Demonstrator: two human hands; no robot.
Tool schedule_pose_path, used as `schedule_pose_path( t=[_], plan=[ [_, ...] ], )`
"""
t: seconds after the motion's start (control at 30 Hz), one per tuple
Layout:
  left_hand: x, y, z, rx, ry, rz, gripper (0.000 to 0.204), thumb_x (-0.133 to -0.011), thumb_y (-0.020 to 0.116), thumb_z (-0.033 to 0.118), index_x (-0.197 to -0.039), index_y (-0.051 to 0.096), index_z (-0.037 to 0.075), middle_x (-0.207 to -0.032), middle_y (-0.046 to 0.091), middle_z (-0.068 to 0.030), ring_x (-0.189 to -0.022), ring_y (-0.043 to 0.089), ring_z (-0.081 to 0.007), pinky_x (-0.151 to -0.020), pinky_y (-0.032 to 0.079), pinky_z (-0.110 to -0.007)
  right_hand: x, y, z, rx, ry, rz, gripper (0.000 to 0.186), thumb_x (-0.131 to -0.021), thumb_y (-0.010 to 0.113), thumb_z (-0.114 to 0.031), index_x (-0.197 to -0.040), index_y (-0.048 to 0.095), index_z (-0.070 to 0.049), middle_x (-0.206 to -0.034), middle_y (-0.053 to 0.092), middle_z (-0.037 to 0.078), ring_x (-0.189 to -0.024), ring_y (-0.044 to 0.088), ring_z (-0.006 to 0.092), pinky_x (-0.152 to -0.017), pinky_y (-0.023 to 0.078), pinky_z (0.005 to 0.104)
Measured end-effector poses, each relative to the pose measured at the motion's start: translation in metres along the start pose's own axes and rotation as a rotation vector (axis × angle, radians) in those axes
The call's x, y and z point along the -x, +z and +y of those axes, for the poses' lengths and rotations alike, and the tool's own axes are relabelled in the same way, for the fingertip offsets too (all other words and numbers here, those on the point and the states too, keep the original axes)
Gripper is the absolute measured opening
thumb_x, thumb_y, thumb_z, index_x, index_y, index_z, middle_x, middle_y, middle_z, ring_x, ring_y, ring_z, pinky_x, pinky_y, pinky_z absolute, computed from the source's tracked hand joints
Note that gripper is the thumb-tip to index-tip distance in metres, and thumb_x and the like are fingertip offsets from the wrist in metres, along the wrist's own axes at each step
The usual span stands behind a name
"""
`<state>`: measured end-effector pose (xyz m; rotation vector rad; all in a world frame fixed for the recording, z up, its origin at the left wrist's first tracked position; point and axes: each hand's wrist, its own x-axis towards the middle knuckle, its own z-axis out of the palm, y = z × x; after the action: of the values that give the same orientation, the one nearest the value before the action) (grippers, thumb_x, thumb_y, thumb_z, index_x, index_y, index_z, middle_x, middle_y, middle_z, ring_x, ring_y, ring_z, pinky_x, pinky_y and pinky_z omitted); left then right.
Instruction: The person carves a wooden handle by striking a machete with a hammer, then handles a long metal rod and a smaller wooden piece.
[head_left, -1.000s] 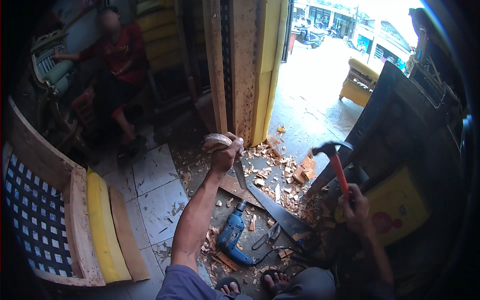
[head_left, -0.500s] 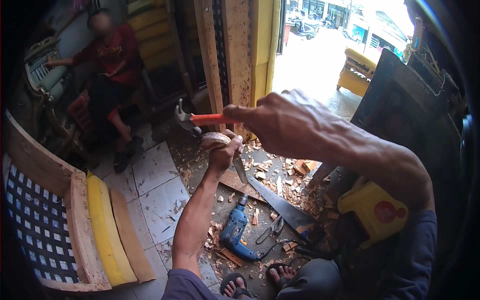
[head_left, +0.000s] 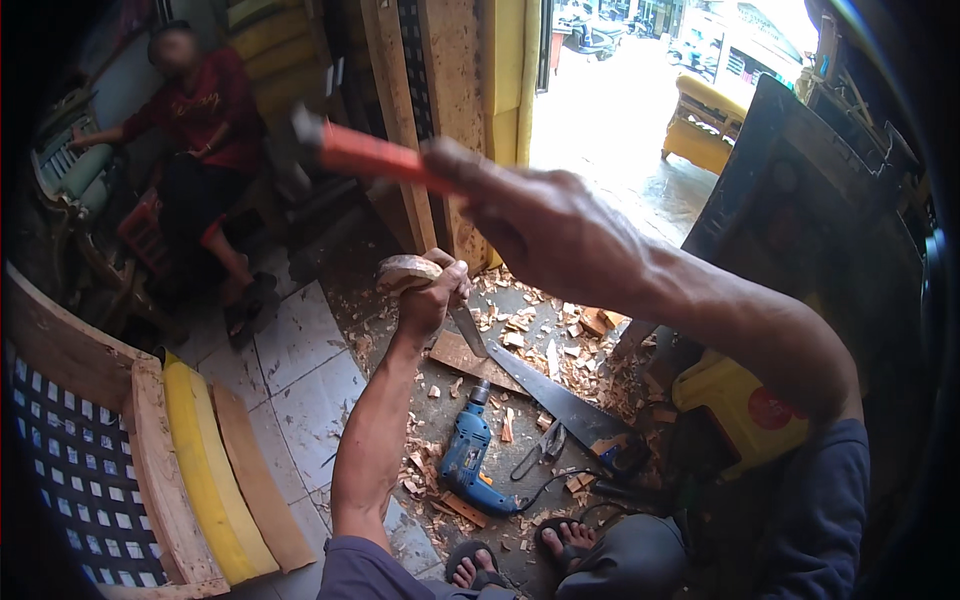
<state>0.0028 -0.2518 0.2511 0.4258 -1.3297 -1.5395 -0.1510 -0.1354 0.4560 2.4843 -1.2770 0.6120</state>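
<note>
My right hand (head_left: 545, 235) is closed round the red-orange handle of a claw hammer (head_left: 375, 155), raised above my left hand; the hammer head is smeared by motion. Lower down, my left hand (head_left: 432, 295) grips a blade (head_left: 466, 332) with a thick, curved wooden handle end (head_left: 407, 272) showing above the fist. The blade slants downward, its lower end close to a wooden board (head_left: 470, 362) on the floor. Whether it touches the board I cannot tell. The hammer is apart from the handle.
A handsaw (head_left: 560, 395), a blue power drill (head_left: 468, 455) and pliers (head_left: 540, 450) lie among wood chips. On the right stands a yellow container (head_left: 735, 410). A webbed wooden frame (head_left: 150, 470) is at the left. Another person (head_left: 215, 110) sits at the far left; a wooden post (head_left: 455, 100) rises ahead.
The hammer has swung upward and left, away from the handle under my left hand's grip. My left hand keeps its hold on the blade; the view has shifted slightly.
</note>
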Motion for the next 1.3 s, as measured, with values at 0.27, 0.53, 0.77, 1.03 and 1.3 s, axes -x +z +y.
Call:
schedule_pose_path(
  t=[0.27, 0.53, 0.77, 1.03, 1.3],
  plan=[
    [0.0, -0.01, -0.006, -0.01, 0.007, -0.041, 0.012, -0.099, 0.061, 0.011, -0.088, 0.056, 0.008, -0.072, 0.058, -0.0016, -0.063, 0.056, -0.0104, -0.058, 0.043, -0.026, 0.001, 0.013, -0.003, -0.228, -0.073, 0.341, 0.028, -0.103, 0.049, -0.007, -0.129, 0.057, -0.013, -0.053, 0.051, 0.0, -0.039, 0.046, 0.0098, -0.03, 0.033, 0.028],
    [0.003, -0.013, -0.005, -0.015, -0.018, -0.068, 0.012, -0.099, 0.063, 0.013, -0.09, 0.056, 0.008, -0.073, 0.06, -0.0024, -0.064, 0.057, -0.0107, -0.058, 0.046, -0.026, 0.007, 0.021, 0.0, -0.216, -0.026, 0.26, 0.04, -0.1, 0.05, -0.007, -0.139, 0.053, -0.016, -0.056, 0.053, 0.001, -0.039, 0.044, 0.0079, -0.033, 0.035, 0.0338],
    [0.004, -0.016, -0.004, 0.019, -0.089, -0.038, 0.013, -0.099, 0.061, 0.01, -0.089, 0.054, 0.008, -0.072, 0.057, -0.0024, -0.065, 0.057, -0.0111, -0.061, 0.046, -0.028, 0.022, 0.019, -0.003, -0.065, 0.137, -0.093, 0.053, -0.101, 0.055, -0.01, -0.151, 0.044, -0.023, -0.062, 0.057, 0.006, -0.043, 0.051, 0.0153, -0.037, 0.039, 0.036],
    [0.006, -0.025, 0.0, 0.004, -0.052, 0.054, 0.013, -0.095, 0.062, 0.01, -0.084, 0.057, 0.007, -0.071, 0.057, -0.0038, -0.067, 0.058, -0.0146, -0.069, 0.051, -0.033, 0.055, 0.025, -0.005, -0.04, 0.243, -0.14, 0.039, -0.102, 0.057, -0.018, -0.142, 0.056, -0.021, -0.062, 0.052, 0.002, -0.043, 0.045, 0.014, -0.039, 0.038, 0.0363],
    [0.076, -0.081, 0.089, 0.382, 0.31, 0.412, 0.031, -0.1, 0.063, 0.029, -0.076, 0.051, 0.014, -0.067, 0.052, -0.0003, -0.068, 0.052, -0.016, -0.081, 0.048, -0.037, 0.274, 0.116, -0.085, -0.757, 1.063, 0.027, 0.042, -0.092, 0.071, -0.021, -0.129, 0.063, -0.003, -0.084, 0.069, 0.019, -0.069, 0.068, 0.0213, -0.07, 0.053, 0.0351]
  ],
)
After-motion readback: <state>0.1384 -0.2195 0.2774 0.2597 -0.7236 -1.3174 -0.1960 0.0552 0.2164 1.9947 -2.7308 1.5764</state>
